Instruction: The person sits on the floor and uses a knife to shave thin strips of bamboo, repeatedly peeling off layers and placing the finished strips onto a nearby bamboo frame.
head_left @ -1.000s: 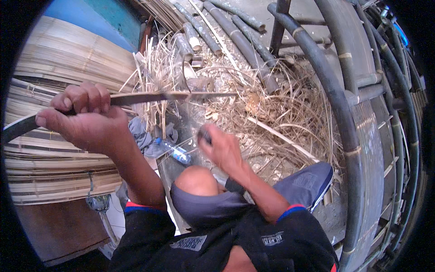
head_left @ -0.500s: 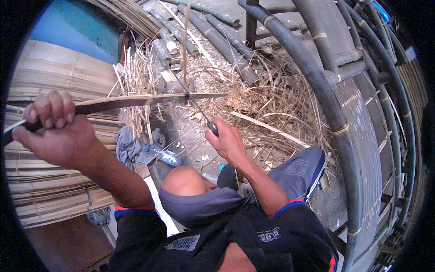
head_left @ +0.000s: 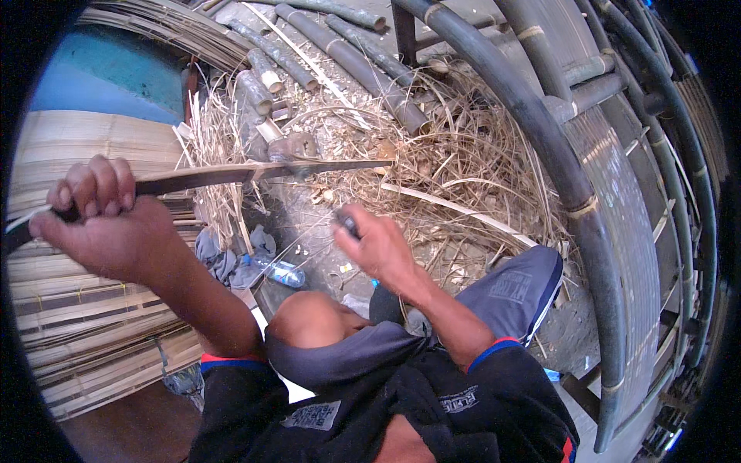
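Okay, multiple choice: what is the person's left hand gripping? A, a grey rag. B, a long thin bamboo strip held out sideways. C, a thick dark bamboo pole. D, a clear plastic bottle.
B: the left hand is closed around the long thin bamboo strip, which runs sideways over the pile of dry shavings.

My right hand is blurred, so I cannot tell what dark thing it closes around. My left hand covers part of the bamboo strip, and the strip's near end is lost in the picture's dark rim.
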A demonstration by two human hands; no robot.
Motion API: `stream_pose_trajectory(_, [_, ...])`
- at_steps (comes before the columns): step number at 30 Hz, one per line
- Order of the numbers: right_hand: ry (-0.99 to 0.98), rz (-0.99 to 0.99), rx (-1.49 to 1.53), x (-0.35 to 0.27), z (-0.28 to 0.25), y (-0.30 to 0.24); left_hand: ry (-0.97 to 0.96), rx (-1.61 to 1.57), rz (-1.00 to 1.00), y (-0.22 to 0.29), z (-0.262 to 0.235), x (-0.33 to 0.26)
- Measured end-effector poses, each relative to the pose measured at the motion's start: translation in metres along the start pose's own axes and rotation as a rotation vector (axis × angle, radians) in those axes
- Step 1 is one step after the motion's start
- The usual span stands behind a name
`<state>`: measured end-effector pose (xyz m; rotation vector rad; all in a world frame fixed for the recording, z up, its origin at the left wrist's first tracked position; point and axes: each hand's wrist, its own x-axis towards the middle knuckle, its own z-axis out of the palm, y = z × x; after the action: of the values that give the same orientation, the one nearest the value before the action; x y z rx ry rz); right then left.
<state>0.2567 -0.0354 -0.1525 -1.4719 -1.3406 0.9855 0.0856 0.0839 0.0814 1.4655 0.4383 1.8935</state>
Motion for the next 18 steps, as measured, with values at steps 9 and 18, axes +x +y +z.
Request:
stream_pose_trajectory(9, [0.005,0.169,-0.122,0.026,0.007,0.086,0.044,0.101,0.005,-0.009,-0.034,0.019])
stream_pose_trajectory(18, [0.044,0.228,-0.219,0.041,0.012,0.154,0.218,0.339,0.024,-0.024,-0.041,0.033])
